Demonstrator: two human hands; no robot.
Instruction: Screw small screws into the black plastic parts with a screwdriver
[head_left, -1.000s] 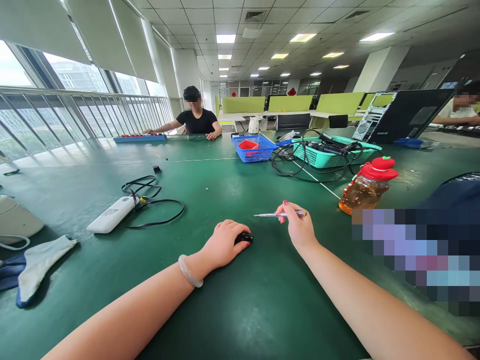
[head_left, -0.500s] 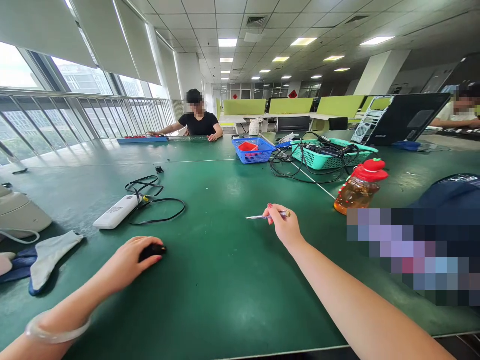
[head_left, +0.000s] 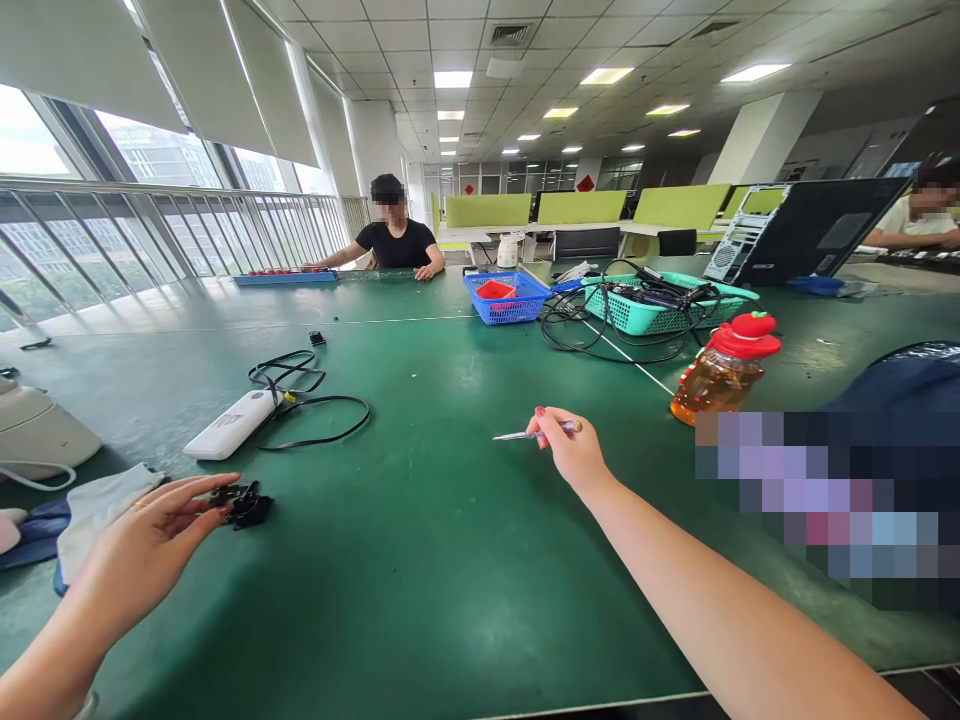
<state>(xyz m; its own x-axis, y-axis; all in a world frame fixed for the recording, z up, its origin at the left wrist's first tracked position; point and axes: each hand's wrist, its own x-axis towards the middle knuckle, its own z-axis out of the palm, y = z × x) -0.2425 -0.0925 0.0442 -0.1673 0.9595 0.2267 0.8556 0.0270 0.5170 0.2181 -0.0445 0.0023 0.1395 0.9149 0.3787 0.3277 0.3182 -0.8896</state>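
Observation:
Between the thumb and fingers of my left hand (head_left: 161, 530) is a small black part (head_left: 251, 507) of irregular shape, just above or on the green table (head_left: 420, 600); its kind is too small to make out. My left hand is closed on it, beside a white and blue glove (head_left: 90, 505). My right hand (head_left: 574, 450) is closed around a slim screwdriver (head_left: 514, 436), whose silver tip points left over the middle of the table. Most of the screwdriver's handle is hidden by my fingers.
A white power bank (head_left: 236, 425) with a black cable lies ahead on the left. Further back stand a blue basket (head_left: 506, 310), a teal basket (head_left: 637, 320) with cables and a red-capped bottle (head_left: 716, 385). Another person (head_left: 397, 245) sits across the table.
My left hand has drawn back to the left and turned, with the black part now showing at its fingertips. My right hand and the screwdriver have hardly moved.

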